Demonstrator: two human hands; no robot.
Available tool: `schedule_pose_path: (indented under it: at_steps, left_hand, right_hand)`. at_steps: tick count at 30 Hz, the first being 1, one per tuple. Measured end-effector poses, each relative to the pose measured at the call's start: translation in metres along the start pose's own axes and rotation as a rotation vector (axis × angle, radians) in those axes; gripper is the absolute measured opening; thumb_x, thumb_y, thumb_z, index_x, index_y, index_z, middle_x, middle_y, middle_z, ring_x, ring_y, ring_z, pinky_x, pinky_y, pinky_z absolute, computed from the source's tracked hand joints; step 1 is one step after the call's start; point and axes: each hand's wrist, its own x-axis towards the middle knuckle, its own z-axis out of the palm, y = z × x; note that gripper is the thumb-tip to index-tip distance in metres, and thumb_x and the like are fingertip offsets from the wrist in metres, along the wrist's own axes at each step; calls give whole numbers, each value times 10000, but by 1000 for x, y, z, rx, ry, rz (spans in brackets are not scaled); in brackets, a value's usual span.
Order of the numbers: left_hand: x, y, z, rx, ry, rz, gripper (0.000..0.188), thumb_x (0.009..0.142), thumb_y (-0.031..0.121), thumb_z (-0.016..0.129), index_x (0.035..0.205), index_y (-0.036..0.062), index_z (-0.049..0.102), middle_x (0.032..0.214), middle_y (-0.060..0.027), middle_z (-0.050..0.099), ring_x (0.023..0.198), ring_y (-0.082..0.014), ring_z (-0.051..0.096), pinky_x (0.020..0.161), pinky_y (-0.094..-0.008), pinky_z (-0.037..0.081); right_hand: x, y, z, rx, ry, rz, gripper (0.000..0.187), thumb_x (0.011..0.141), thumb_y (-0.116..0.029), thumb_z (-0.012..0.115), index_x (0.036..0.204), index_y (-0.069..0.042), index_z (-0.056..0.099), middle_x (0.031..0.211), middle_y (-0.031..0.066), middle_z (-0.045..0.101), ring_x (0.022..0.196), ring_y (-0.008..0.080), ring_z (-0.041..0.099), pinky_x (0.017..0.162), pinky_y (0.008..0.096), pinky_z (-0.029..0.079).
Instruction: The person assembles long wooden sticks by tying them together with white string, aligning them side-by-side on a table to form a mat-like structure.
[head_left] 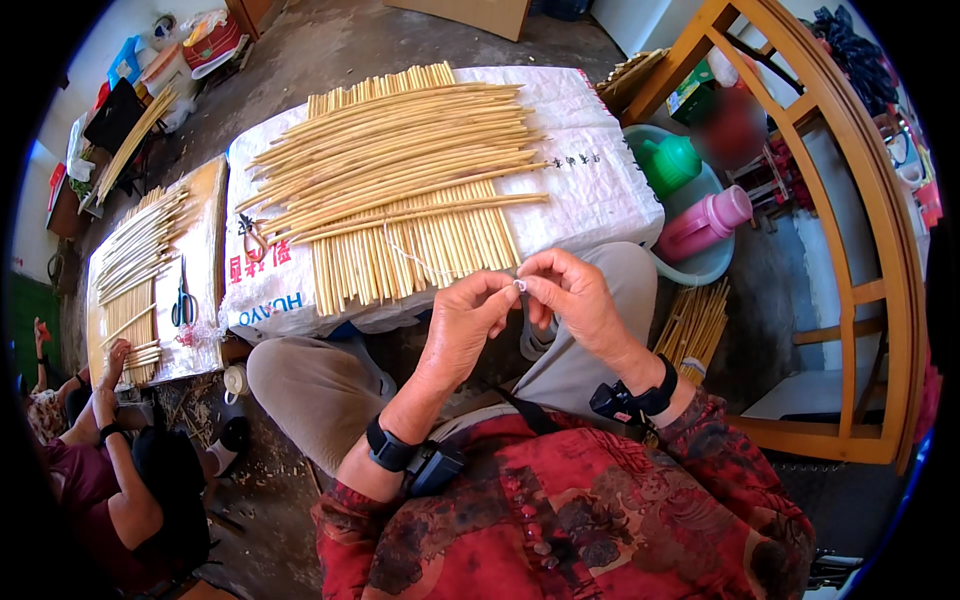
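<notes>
My left hand (462, 318) and my right hand (580, 302) meet above my lap, just off the table's near edge. Both are closed in a pinch, fingertips together on a white string (520, 285), which forms a small loop or knot between them. More of that string trails over the stalks towards my left hand. In front, a row of straw-coloured stalks (420, 285) lies side by side on the table. Crosswise over it rests a layer of longer stalks (390, 150), one of them (430, 213) a little apart at the near side.
White woven sacking (600, 190) covers the table. At left, a co-worker's hand (117, 362) touches stalks on a second table (208, 220), near dark scissors (183, 303). Right stand a basin (705, 265) with a pink flask (705, 222), a stalk bundle (692, 325) and a wooden frame (850, 200).
</notes>
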Motion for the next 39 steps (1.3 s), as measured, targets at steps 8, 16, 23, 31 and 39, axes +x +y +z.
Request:
schedule_pose_path:
  at_steps: [8,16,23,31,39]
  left_hand:
    - [0,-2,3,66,96,48,79,845,94,567,872,21,585,721,13,550,550,-25,418,466,-157,319]
    - [-1,-3,5,213,122,201,72,842,81,577,896,37,596,734,22,553,584,-18,432,496,-159,339]
    - [4,-13,0,491,150,431,72,843,76,577,891,26,594,710,47,519,604,-20,426,521,-170,350]
    - [1,0,1,222,100,90,126,846,111,564,916,12,598,722,44,520,603,-18,414,522,-166,337]
    - [3,6,-5,137,68,-35,114,829,56,546,912,10,610,734,43,543,658,-12,451,578,-163,372]
  right_hand:
    - [-8,-13,7,-410,111,-310,79,801,-16,578,878,-19,594,763,42,514,550,84,525,481,206,415]
    - [-5,-10,11,-57,67,-34,109,865,-77,534,923,-1,588,680,26,562,531,64,533,456,175,423]
    - [4,-1,10,53,69,32,134,851,-135,576,884,-5,578,695,29,579,546,74,550,442,184,439]
    - [6,5,8,116,94,14,144,852,-155,570,877,-13,564,678,32,575,551,83,559,447,189,441]
    - [9,6,6,170,86,63,175,847,-195,583,874,-23,568,638,8,549,520,55,513,433,177,419]
